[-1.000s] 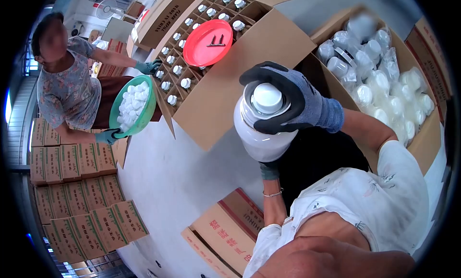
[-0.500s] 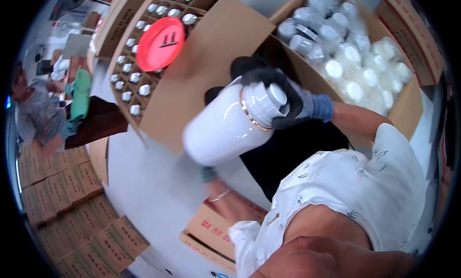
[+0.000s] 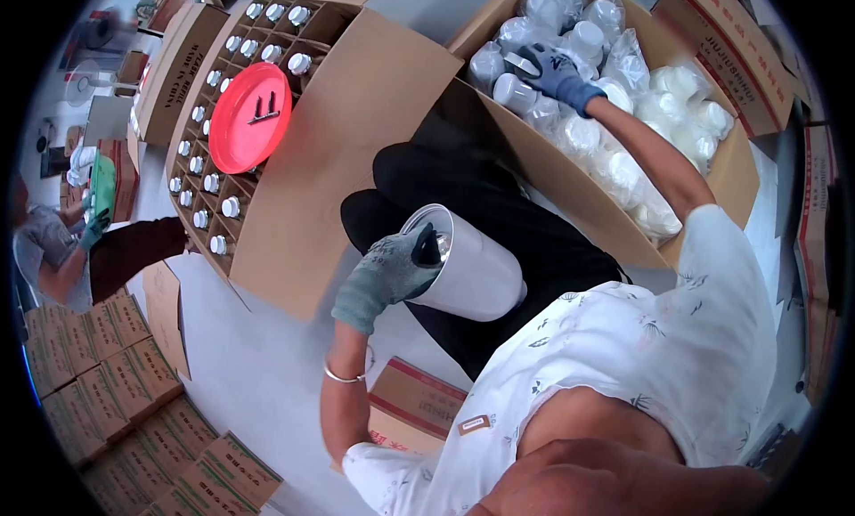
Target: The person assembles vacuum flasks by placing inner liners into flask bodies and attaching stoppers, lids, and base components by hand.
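Note:
A white thermos flask point(image 3: 476, 271) lies tilted over my dark-trousered lap, its wide open end toward the upper left. My left hand point(image 3: 396, 267), in a grey glove with black coating, is closed on the rim, fingers reaching into the mouth. Something silvery shows inside; the rest of the inside is hidden. My right hand point(image 3: 552, 73), in a grey-blue glove, is in the carton point(image 3: 570, 195) at the upper right, fingers apart over plastic-bagged white parts point(image 3: 583, 138). A pale edge shows between its thumb and fingers.
At the upper left, a divided carton point(image 3: 347, 160) holds several silvery-topped pieces, with a red plate point(image 3: 254, 115) carrying small dark pieces on top. Stacked cartons point(image 3: 116, 373) stand lower left. At far left, a co-worker point(image 3: 58, 249) holds a green tray point(image 3: 102, 185).
My right hand has left the flask's neck and moved up right into the carton. My left hand has come up to the rim; the flask has turned and shifted toward my lap.

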The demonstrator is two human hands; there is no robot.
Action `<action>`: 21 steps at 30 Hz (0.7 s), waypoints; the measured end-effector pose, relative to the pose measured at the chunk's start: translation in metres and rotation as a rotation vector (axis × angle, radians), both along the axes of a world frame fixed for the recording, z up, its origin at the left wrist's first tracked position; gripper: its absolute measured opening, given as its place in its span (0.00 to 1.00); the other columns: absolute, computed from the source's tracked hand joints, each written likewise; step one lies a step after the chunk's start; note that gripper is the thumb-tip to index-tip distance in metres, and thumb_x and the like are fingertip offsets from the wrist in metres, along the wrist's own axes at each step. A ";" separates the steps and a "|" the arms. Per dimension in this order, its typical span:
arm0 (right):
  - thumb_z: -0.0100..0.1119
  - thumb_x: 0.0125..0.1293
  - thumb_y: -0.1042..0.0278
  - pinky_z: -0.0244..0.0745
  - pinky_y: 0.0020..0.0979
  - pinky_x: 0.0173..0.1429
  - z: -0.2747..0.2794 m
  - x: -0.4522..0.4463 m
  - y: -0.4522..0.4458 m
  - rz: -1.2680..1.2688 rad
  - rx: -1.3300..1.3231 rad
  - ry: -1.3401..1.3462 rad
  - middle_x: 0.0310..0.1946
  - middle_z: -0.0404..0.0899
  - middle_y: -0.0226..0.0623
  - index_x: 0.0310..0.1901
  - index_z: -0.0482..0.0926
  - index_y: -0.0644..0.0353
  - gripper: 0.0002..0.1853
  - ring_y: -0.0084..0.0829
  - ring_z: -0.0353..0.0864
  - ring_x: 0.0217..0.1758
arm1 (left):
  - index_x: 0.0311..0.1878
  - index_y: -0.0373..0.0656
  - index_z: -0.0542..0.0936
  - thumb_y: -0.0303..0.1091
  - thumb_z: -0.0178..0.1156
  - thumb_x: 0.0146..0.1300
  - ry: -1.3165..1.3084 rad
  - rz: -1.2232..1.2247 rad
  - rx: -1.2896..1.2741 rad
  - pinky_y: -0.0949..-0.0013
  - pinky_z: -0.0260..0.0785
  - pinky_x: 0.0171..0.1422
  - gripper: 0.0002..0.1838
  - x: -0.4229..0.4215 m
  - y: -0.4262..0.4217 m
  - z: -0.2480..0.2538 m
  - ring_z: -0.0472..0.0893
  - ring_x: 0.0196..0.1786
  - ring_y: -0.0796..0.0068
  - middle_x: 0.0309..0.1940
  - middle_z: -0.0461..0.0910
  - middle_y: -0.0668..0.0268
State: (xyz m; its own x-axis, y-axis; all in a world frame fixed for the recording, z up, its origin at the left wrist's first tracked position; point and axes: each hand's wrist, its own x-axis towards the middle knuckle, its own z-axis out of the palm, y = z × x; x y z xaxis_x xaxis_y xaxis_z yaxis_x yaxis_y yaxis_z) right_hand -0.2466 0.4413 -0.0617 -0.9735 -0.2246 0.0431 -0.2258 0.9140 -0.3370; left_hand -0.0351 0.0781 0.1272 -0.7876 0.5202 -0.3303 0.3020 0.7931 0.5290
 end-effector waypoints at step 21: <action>0.61 0.65 0.52 0.69 0.30 0.63 0.169 0.079 -0.161 0.268 -1.653 -0.807 0.54 0.76 0.38 0.60 0.71 0.64 0.29 0.27 0.75 0.55 | 0.66 0.43 0.69 0.33 0.73 0.45 0.906 0.295 0.234 0.53 0.54 0.74 0.41 -0.038 0.029 0.020 0.64 0.69 0.50 0.65 0.68 0.50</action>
State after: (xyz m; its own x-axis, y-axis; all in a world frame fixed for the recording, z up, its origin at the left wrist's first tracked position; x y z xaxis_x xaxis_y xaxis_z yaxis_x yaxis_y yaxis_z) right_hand -0.1674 0.2798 0.1071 -0.8173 -0.5743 -0.0463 0.3573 -0.4421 -0.8227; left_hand -0.0732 0.1067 0.1468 -0.8009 0.2375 0.5497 0.4781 0.8064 0.3480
